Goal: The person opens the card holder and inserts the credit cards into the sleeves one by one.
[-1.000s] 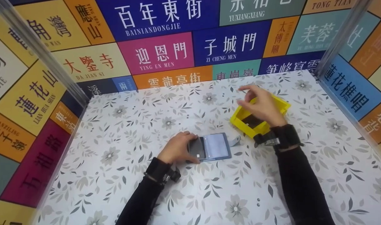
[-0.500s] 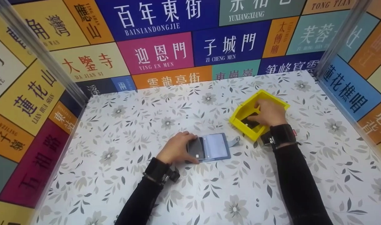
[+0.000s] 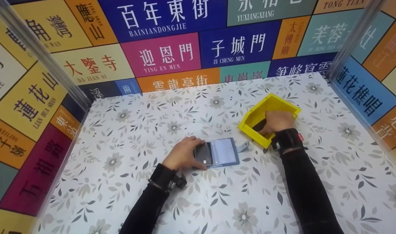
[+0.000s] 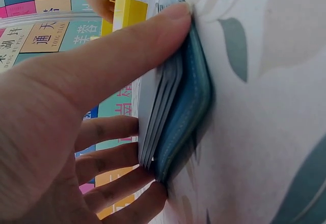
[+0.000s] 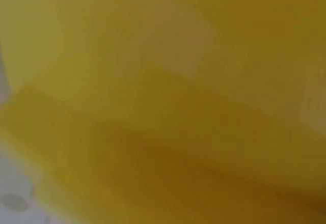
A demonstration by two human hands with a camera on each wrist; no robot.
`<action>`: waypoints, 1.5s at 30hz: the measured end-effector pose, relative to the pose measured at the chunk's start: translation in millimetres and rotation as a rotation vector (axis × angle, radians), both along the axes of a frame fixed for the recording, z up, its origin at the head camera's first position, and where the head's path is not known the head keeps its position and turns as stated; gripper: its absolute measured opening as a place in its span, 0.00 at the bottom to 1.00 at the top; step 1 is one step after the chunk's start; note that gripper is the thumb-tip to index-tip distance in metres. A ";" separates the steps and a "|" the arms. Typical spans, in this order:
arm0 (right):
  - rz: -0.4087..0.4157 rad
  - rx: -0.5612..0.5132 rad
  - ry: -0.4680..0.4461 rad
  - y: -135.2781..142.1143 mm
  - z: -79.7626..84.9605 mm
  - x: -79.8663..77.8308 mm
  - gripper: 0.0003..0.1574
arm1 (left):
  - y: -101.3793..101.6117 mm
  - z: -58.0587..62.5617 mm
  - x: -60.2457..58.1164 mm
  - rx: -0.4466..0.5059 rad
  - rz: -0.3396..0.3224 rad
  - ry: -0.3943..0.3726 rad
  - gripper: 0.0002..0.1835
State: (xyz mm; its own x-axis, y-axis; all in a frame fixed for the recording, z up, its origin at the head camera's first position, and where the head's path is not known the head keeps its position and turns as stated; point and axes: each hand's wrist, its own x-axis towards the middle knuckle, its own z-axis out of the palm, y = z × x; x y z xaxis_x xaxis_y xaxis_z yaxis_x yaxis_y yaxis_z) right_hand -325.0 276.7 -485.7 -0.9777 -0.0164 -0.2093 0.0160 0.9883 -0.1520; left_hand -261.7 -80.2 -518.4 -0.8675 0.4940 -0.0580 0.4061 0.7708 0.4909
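Note:
An open blue card holder point(image 3: 225, 151) with clear sleeves lies flat on the table, its snap strap point(image 3: 243, 147) pointing right. My left hand point(image 3: 181, 153) holds its left end, thumb on the near edge and fingertips at the far edge. Stacked sleeves or cards point(image 4: 162, 107) show at its side in the left wrist view. My right hand point(image 3: 280, 121) reaches down into a yellow bin point(image 3: 255, 137), its thumb beside a dark flat thing point(image 3: 259, 125) inside. The right fingertips are hidden. Only the blurred yellow wall point(image 5: 102, 61) fills most of the right wrist view.
The table point(image 3: 172, 201) has a floral-print cover. Printed sign panels point(image 3: 165, 53) stand along the back and both sides, with clear posts point(image 3: 350, 39) at the corners. The bin stands right of the card holder, just beyond the strap.
My right hand has come down from above the bin into it, its fingers passing out of sight. The left hand and card holder have stayed in place.

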 end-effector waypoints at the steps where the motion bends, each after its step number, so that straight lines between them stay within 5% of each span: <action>1: 0.002 0.003 -0.009 0.4 0.8 0.4 0.35 | 0.0 0.0 0.1 -0.001 -0.001 0.000 0.53; 8: 0.009 -0.014 -0.027 4.0 2.4 -1.1 0.32 | -0.3 -2.5 -1.4 -0.011 0.008 -0.018 0.54; 16: 0.008 -0.224 0.031 6.4 -0.5 -5.6 0.49 | 0.2 -1.9 -1.6 -0.012 0.013 -0.030 0.54; 30: 0.089 -0.463 0.122 21.2 13.5 -12.3 0.29 | 0.3 -1.3 -1.8 -0.030 0.008 -0.031 0.54; 45: -0.083 -0.884 0.268 13.2 37.8 -4.2 0.36 | 0.4 0.3 0.8 -0.032 -0.005 -0.009 0.53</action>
State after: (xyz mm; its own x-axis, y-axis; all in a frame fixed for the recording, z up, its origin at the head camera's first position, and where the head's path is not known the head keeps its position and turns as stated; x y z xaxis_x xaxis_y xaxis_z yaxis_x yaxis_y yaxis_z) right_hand -329.2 289.9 -447.8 -0.9968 0.0103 0.0792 -0.0630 0.5089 -0.8585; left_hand -260.9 -79.8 -518.1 -0.8646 0.4957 -0.0820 0.4051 0.7843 0.4699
